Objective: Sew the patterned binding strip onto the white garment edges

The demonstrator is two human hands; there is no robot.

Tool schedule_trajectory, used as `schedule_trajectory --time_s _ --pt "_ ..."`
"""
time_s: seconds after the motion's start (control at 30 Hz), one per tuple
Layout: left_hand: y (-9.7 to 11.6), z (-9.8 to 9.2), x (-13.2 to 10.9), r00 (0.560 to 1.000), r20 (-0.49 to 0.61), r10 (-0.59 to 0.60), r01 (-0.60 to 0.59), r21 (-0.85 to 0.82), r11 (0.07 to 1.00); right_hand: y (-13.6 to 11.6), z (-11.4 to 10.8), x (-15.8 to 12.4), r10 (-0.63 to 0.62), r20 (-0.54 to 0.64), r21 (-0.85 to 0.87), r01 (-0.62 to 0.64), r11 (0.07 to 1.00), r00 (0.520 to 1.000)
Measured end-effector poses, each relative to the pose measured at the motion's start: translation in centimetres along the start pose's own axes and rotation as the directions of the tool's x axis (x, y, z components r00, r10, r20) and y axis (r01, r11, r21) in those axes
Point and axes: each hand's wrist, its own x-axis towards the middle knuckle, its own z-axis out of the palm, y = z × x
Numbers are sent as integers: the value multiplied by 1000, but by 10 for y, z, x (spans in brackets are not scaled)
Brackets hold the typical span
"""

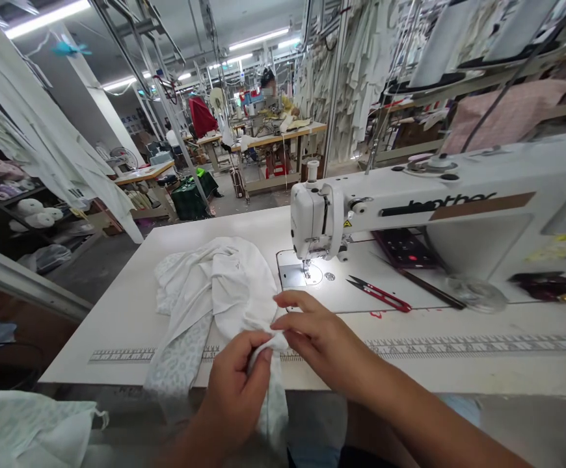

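Note:
A white garment with a pale spotted pattern on some parts lies bunched on the table, left of the sewing machine's needle. One end of it hangs over the front edge. My left hand pinches a folded edge of this cloth between thumb and fingers. Close beside it, my right hand also has its fingertips closed on the cloth, just right of the left thumb. The sewing machine stands to the right, its needle and presser foot above the metal plate, apart from the cloth.
Red-handled thread snips lie right of the needle plate, near a dark stick-like tool and a black control panel. A printed ruler strip runs along the front. More pale cloth is at lower left. Garments hang behind.

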Motion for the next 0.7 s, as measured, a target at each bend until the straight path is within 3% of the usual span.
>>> schedule_trajectory --time_s 0.07,0.13,0.23,0.3,0.37,0.43,0.5,0.53,0.57,0.6,0.63,0.7 --pt "-9 8 -11 993 -101 57 -36 203 979 -2 -1 17 -18 -5 -38 17 999 1000" --pt "-27 18 -22 968 -181 174 -63 496 866 -6 -3 36 -5 -58 -68 1 998 998" --pt "-54 7 -20 943 -146 298 -93 746 659 -16 -8 65 -48 -112 -142 32 989 992" --pt "-57 -31 5 939 -89 332 -135 792 596 -24 -15 84 -123 -113 -203 99 974 986" --pt "-43 -87 47 916 -76 393 -143 856 498 -31 -22 101 -250 -119 -275 210 938 961" --pt "-17 -146 92 891 -118 438 -113 877 468 -34 -28 108 -448 -162 -382 362 850 879" --pt "8 -188 123 840 -170 516 -95 889 449 -28 -30 101 -621 -186 -497 472 728 762" --pt "16 -198 129 840 -127 528 -144 885 442 -21 -28 91 -658 -174 -530 493 690 733" --pt "21 -202 130 887 12 462 -248 857 452 -12 -25 78 -651 -141 -541 493 682 746" --pt "21 -198 125 922 173 348 -334 811 481 -1 -20 62 -605 -78 -534 479 696 792" --pt "19 -188 116 918 340 203 -395 752 528 10 -14 44 -520 4 -514 447 732 854" --pt "8 -155 94 834 551 -45 -412 673 614 32 -2 8 -274 193 -528 335 781 942"
